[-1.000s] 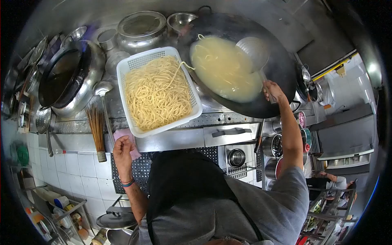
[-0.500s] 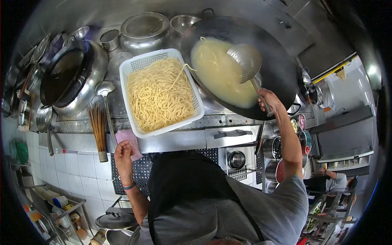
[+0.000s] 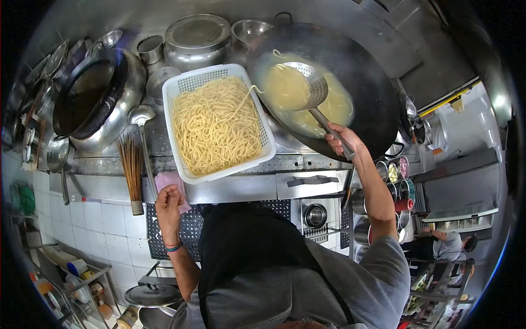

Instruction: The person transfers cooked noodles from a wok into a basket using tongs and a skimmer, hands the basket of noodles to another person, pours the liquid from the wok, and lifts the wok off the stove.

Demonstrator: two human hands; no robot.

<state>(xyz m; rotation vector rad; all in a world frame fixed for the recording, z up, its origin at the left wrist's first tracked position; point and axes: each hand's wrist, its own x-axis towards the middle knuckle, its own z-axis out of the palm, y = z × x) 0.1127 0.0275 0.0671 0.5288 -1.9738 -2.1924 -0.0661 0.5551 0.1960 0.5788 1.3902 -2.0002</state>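
Right hand (image 3: 343, 141) grips the skimmer (image 3: 317, 92) by its handle, likely dodging heat over the wok (image 3: 368, 90) at one o'clock; left hand (image 3: 169, 204) curls, whether closed I can't tell; noodles (image 3: 218, 129) sit handy at eleven.

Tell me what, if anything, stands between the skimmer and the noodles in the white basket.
Between the skimmer and the noodles stand the left side of the wok and the right wall of the white basket, with a noodle strand draped over that wall.
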